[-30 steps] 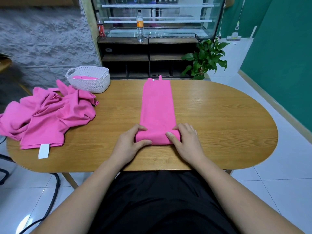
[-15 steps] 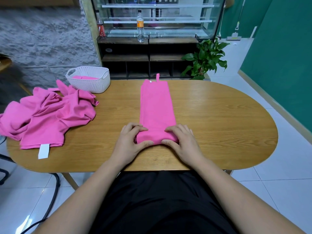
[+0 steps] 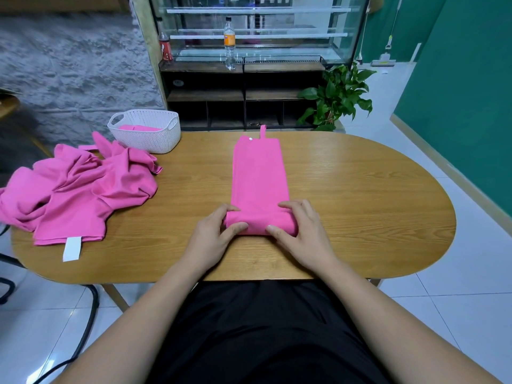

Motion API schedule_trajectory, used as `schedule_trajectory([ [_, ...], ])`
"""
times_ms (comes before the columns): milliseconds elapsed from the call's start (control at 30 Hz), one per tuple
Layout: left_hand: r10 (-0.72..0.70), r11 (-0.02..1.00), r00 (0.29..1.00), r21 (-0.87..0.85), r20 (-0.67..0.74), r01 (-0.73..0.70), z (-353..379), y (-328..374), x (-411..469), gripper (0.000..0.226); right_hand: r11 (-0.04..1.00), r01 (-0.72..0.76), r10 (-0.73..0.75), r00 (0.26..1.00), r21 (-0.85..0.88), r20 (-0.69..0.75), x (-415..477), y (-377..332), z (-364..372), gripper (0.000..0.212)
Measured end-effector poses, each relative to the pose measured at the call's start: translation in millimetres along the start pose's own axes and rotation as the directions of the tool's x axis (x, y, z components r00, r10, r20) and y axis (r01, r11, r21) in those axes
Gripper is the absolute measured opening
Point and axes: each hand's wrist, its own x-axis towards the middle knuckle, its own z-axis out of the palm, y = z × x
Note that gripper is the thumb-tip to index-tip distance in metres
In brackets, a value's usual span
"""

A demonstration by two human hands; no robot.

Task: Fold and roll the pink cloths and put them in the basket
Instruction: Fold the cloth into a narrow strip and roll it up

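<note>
1. Now the pink cloth (image 3: pixel 259 173) lies as a narrow folded strip on the table (image 3: pixel 360 203), with its near end wound into a roll (image 3: pixel 260 225) between both hands
2. Left hand (image 3: pixel 213 234) grips the roll's left end and right hand (image 3: pixel 302 231) its right end; on each, fingers curl over the top and the thumb sits on the near face, a narrow hold on the cloth
3. Against a second ago, the strip's far end, with its loop (image 3: pixel 262 131), has drawn slightly back from the far table edge toward the hands, and the roll looks a touch fatter
4. Reading: another turn is in, but most of the strip beyond the fingertips is still to be rolled
5. Outward: left of the left hand lies a heap of loose cloths (image 3: pixel 83 187); beyond that stands the white basket (image 3: pixel 155 145), with some pink already inside
</note>
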Motion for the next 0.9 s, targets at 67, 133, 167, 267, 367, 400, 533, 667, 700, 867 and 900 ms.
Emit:
schedule_trajectory([
  [67, -0.005, 1.000, 1.000, -0.007, -0.017, 0.005, 0, -2, 1, 0.021, 0.999, 0.051, -0.051, 0.999, -0.013, -0.009, -1, -1, 0, 0.058],
  [133, -0.017, 0.999, 0.999, 0.028, -0.034, 0.018, 0, -5, 2, 0.024, 0.996, 0.087, -0.087, 0.996, -0.007, -0.004, 0, 0, 1, 0.057],
  [167, -0.028, 0.999, 0.999, 0.043, -0.040, 0.030, 0, -6, 2, 0.025, 0.996, 0.090, -0.090, 0.996, 0.001, -0.001, 0, 0, 1, 0.056],
  [267, -0.035, 0.999, 0.999, 0.030, -0.041, 0.036, 0, -5, 3, 0.027, 0.997, 0.070, -0.071, 0.997, 0.038, 0.012, -1, 1, 1, 0.056],
  [367, -0.001, 1.000, 0.999, 0.007, -0.051, 0.001, 1, -9, 5, 0.039, 0.997, 0.034, -0.035, 0.999, 0.065, 0.014, -2, -3, 0, 0.061],
  [400, 0.003, 1.000, 0.998, -0.006, -0.060, -0.003, 2, -11, 6, 0.042, 0.997, 0.020, -0.021, 1.000, 0.073, 0.018, -2, -3, 0, 0.062],
  [533, 0.006, 0.999, 0.996, -0.034, -0.086, -0.009, 5, -14, 8, 0.044, 0.998, 0.011, -0.014, 0.999, 0.069, 0.042, -1, 0, 3, 0.054],
  [667, 0.182, 0.983, 0.974, -0.006, -0.135, -0.184, 3, -10, 5, 0.016, 0.997, -0.017, 0.013, 0.998, 0.069, 0.063, 0, 1, 4, 0.049],
  [700, 0.214, 0.977, 0.966, 0.014, -0.143, -0.214, 3, -9, 4, 0.017, 0.998, -0.022, 0.019, 0.998, 0.058, 0.062, 1, 2, 5, 0.049],
  [867, 0.214, 0.970, 0.973, 0.138, -0.083, -0.201, 0, -7, 2, 0.062, 0.998, -0.034, 0.035, 0.999, -0.054, 0.019, 2, 5, 7, 0.052],
  [900, 0.213, 0.967, 0.975, 0.157, -0.058, -0.202, 0, -7, 2, 0.068, 0.997, -0.043, 0.043, 0.999, -0.067, 0.010, 2, 5, 7, 0.054],
])
